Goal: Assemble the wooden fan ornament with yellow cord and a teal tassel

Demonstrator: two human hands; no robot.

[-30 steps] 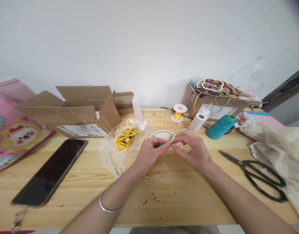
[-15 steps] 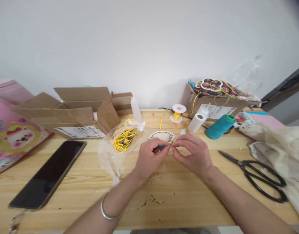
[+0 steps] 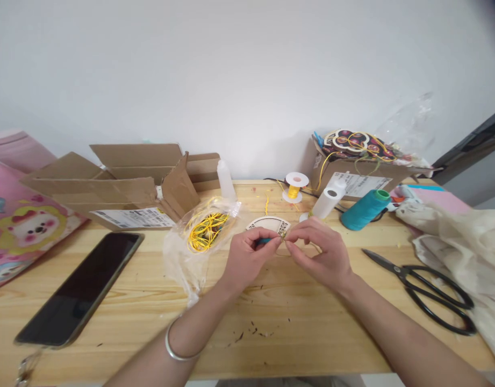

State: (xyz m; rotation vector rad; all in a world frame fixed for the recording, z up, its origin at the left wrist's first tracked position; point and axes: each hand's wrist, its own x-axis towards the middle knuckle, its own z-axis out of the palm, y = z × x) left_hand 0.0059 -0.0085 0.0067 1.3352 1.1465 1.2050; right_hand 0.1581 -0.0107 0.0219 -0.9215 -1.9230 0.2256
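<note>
My left hand (image 3: 249,255) is closed in a pinch around a small blue piece (image 3: 264,242), most of it hidden by the fingers. A thin yellow-green cord (image 3: 283,235) shows at its tip, between my two hands. My right hand (image 3: 322,247) is closed on that cord with thumb and forefinger, fingertips almost touching those of the left. A loop of cord hangs below the right fingers. Just behind the hands lies a fan-shaped wooden cutout (image 3: 267,221) with lattice ends, partly covered by them.
Left are a phone (image 3: 80,290), an open cardboard box (image 3: 110,193) and a plastic bag of yellow cord (image 3: 207,231). Behind stand a yellow spool (image 3: 294,191) and a white bottle (image 3: 226,181). Right are a teal thread cone (image 3: 364,210), black scissors (image 3: 420,290) and a filled box (image 3: 360,180).
My right fingers have shifted slightly at the cord, and a loop of it now shows beneath them. The left hand stays nearly in place, still gripping the blue piece.
</note>
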